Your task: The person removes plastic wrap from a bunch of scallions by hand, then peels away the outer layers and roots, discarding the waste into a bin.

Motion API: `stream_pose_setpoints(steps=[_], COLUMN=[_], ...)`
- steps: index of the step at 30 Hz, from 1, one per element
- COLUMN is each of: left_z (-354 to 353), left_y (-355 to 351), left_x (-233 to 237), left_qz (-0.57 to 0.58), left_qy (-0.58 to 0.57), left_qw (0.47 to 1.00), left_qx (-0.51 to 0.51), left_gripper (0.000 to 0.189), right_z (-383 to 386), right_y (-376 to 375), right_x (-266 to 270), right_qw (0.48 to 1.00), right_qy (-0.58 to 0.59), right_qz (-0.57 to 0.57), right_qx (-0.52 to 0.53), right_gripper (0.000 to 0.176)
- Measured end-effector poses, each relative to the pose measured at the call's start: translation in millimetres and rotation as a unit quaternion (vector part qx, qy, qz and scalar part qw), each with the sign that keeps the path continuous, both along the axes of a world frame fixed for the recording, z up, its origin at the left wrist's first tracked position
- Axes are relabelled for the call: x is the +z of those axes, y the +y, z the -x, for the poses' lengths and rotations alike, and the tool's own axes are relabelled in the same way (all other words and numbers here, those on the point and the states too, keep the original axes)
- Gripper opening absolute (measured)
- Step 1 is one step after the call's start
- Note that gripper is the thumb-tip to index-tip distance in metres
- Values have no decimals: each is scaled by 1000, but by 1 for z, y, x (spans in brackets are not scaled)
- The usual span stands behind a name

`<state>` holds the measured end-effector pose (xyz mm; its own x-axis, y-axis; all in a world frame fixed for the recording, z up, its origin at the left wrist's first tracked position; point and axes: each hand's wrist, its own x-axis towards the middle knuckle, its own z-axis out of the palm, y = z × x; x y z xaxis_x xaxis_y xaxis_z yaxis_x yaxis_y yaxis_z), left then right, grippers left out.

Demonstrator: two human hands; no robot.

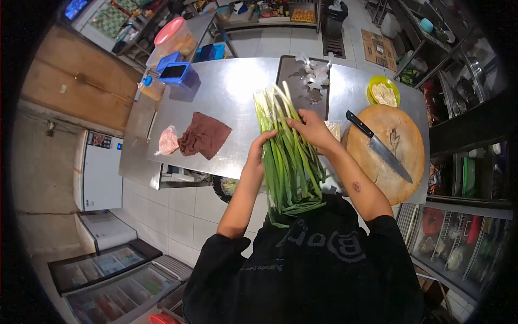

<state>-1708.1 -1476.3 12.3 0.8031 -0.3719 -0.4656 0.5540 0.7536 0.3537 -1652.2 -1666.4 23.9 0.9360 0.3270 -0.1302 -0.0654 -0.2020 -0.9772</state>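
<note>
A large bunch of green onions (pixel 286 156) is between my two hands, over the near edge of the steel table. Its white ends point away from me and the green tops hang towards my shirt. My left hand (pixel 260 148) is closed round the bunch's left side, thumb on top. My right hand (pixel 314 131) grips the stalks from the right, near the pale ends. To the right, a knife (pixel 386 151) with a black handle lies on a round wooden chopping board (pixel 402 135). A crumpled brown cloth (pixel 206 135) lies left of the bunch.
A steel table (pixel 237 113) carries a dark tray (pixel 291 67) with knotted plastic bags (pixel 315 73). A yellow-green bowl (pixel 384 92) of pale food stands behind the board. At the left are a blue container (pixel 186 78) and a bag of pinkish food (pixel 168 141).
</note>
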Motion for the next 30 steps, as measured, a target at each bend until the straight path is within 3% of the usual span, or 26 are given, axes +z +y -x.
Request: stream_pose_setpoints(steps=[3,6,9,12,16,18,19,21,24,26,28,30], left_z=[-2,-4,-4,0,0,-2,-2,-5,-12,-18,-10,-7], left_y=[-4,-2,-5,-6,-17,-17,-16,-17,-12,-5,-9,-6], left_x=[2,-6,-13,-5,17,10,5,-1,-10,-25,4,7], left_qz=[12,6,6,14,-27,-66,-105,-153,-189,-124,-75,-25], left_qy=[4,5,7,2,-2,-40,-76,-110,-132,-92,-64,-35], left_qw=[1000,1000,1000,1000,998,997,992,982,972,987,995,999], left_qx=[-2,-10,-5,5,50,24,0,-22,-50,-48,-24,-4], left_gripper=[39,39,37,38,39,38,38,39,35,29,27,25], right_z=[7,10,8,10,14,15,18,23,19,15,11,7], right_y=[2,5,3,1,-5,-5,-1,7,7,2,-5,-18], right_x=[8,3,-2,0,7,11,14,22,21,24,27,30], right_qw=[994,988,984,976,977,997,997,970,974,983,990,980], right_qy=[82,87,122,158,89,-26,-24,-119,-113,-82,-50,-77], right_qz=[-69,-122,-133,-146,-188,47,46,204,195,157,120,20], right_qx=[-29,-32,2,-35,-45,-64,-65,-50,-36,-49,-62,-181], right_gripper=[24,24,25,26,27,34,34,32,28,28,27,25])
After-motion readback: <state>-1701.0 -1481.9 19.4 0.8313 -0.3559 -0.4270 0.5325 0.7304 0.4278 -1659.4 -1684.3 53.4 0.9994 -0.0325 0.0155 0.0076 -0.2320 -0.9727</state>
